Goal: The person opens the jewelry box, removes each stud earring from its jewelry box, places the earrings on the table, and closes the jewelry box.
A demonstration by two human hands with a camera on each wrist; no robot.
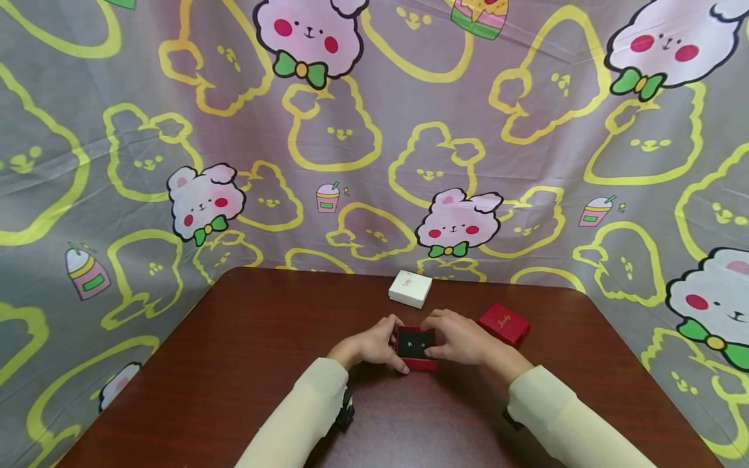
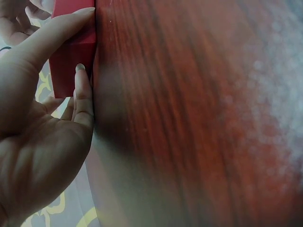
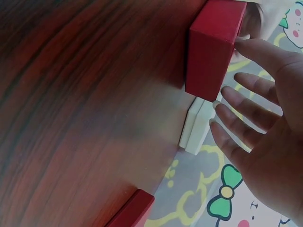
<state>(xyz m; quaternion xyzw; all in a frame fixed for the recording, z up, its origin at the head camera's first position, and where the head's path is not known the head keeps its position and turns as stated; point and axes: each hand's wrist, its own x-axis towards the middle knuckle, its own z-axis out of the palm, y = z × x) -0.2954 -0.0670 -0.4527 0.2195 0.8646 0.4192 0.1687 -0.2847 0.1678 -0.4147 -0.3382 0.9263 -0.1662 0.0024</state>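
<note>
A small red jewelry box (image 1: pixel 422 365) sits lidless on the table, lined with a black insert (image 1: pixel 416 355). Two small silvery star-like earrings (image 1: pixel 409 344) show on that insert. My left hand (image 1: pixel 376 342) grips the box from the left, thumb along its near side; in the left wrist view the thumb and a fingertip lie on the red wall (image 2: pixel 66 66). From the right, my right hand (image 1: pixel 459 338) reaches over the box. Its thumb is right at the rim in the right wrist view, while the other fingers (image 3: pixel 253 85) extend loosely beside the box.
A red lid (image 1: pixel 504 324) with gold lettering lies to the right, behind my right forearm. Farther back stands a white box (image 1: pixel 411 289) with script on top. The brown wooden table (image 1: pixel 263 351) meets a cartoon-printed curtain (image 1: pixel 374 195) at its back and sides.
</note>
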